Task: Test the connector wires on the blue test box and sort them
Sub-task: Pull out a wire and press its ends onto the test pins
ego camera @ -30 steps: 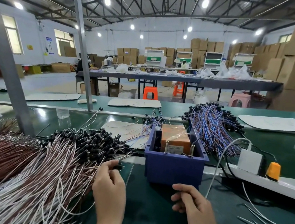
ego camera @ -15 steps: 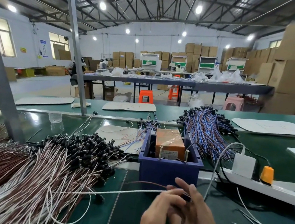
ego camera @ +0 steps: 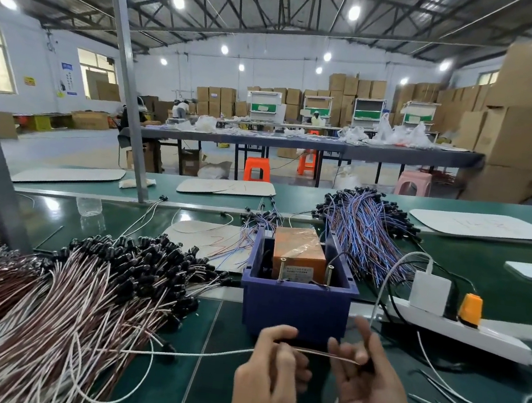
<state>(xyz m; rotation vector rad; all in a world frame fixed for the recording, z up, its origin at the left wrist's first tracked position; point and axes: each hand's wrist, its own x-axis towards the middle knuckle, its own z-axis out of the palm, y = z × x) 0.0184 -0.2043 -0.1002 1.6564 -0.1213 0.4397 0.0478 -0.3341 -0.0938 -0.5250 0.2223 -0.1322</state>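
Left hand (ego camera: pixel 270 372) pinches one connector wire (ego camera: pixel 323 354) at 6 o'clock of the blue test box (ego camera: pixel 295 308), near it. The wire's end crosses the right hand (ego camera: pixel 368 391) fingers (ego camera: pixel 363 337); blurred, cannot tell their grip. Wire pile (ego camera: pixel 62 293) at 9, power strip (ego camera: pixel 463 329) at 3, counter (ego camera: pixel 200 394) showing between. Label inside box unreadable.

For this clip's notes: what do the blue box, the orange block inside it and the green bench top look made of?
Blue box: moulded plastic, matt, going by its even colour and thick flanged rim. Orange block: core unclear; wrapped in glossy clear film, whose creases catch light. Green bench top: probably a vinyl or rubber mat, semi-gloss, since ceiling lamps reflect in it.
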